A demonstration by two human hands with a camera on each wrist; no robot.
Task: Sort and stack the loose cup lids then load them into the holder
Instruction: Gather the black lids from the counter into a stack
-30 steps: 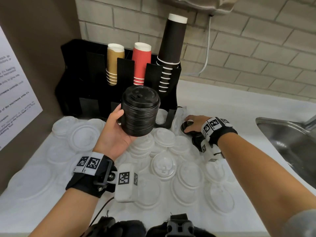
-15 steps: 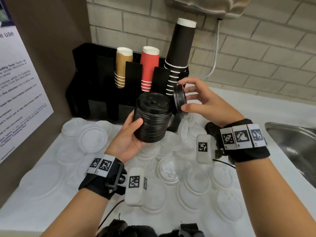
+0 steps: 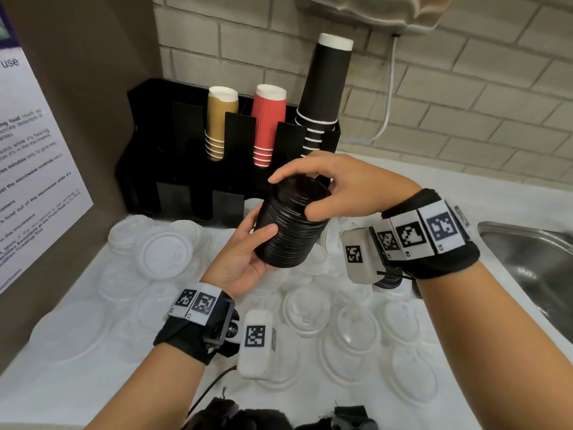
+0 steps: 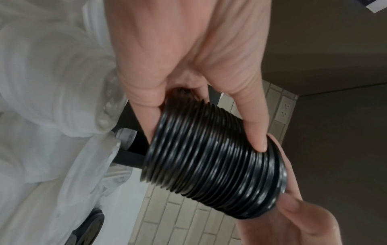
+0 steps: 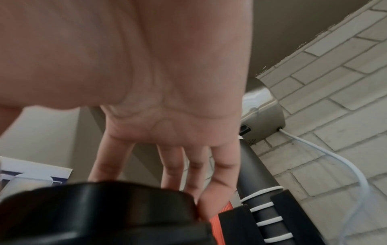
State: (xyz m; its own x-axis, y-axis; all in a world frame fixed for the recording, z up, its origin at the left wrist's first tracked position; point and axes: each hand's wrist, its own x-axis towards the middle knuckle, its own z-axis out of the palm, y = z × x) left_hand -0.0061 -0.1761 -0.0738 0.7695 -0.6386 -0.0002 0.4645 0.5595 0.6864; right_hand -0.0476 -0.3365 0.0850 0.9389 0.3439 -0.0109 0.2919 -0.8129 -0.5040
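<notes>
A tall stack of black lids (image 3: 288,234) is held tilted above the counter, in front of the black holder (image 3: 173,175). My left hand (image 3: 245,259) grips the stack's side, thumb in front; in the left wrist view my left hand's fingers (image 4: 251,132) wrap the ribbed stack (image 4: 213,165). My right hand (image 3: 341,181) is curled over the stack's top, thumb and fingertips round the rim of the top black lid (image 3: 297,189). The right wrist view shows that lid (image 5: 104,207) under my right hand's fingers (image 5: 173,165). Several white lids (image 3: 164,252) lie loose on the counter.
Tan cups (image 3: 220,119), red cups (image 3: 268,122) and tall black cups (image 3: 325,85) stand in the holder's back slots. A few more black lids (image 3: 387,282) lie under my right wrist. A steel sink (image 3: 533,259) is at the right, a poster (image 3: 37,169) at the left.
My right hand lifted a black lid off the counter, carried it left and set it on top of the stack. The left hand kept holding the stack, now tilted slightly.
</notes>
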